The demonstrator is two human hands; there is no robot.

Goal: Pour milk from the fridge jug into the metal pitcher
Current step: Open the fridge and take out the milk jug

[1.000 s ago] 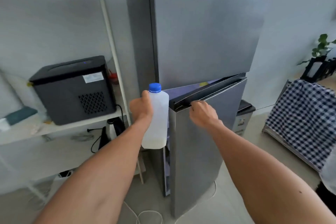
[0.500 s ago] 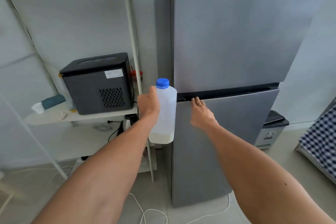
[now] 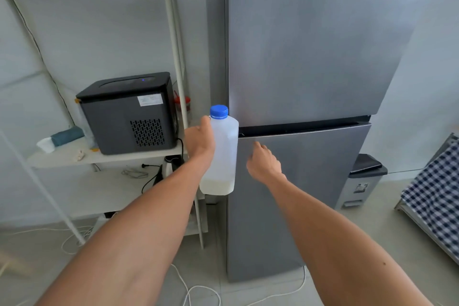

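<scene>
The fingers of the left hand [image 3: 200, 143] wrap round the far side of the milk jug [image 3: 221, 154] and are mostly hidden behind it; only the thumb shows, pressed against the near face just below the blue cap [image 3: 218, 111]. The jug hangs upright in that grip, capped, with a shallow layer of milk at the bottom (most of the body is see-through and empty). It is held in the air between the shelf [image 3: 104, 156] and the fridge [image 3: 310, 62], overlapping the fridge's left edge.

The right hand [image 3: 264, 163] is empty, its fingers loosely curled and pointing at the lower fridge door [image 3: 298, 194], just short of the dark handle slot; I cannot tell whether a fingertip touches the steel. Both doors look closed.

So the fetching step seems finished: jug out, fridge shut. The metal pitcher is nowhere in view, so the next move calls for turning away to find it, carrying the jug level, then freeing the right hand to unscrew the cap before any pouring.
</scene>
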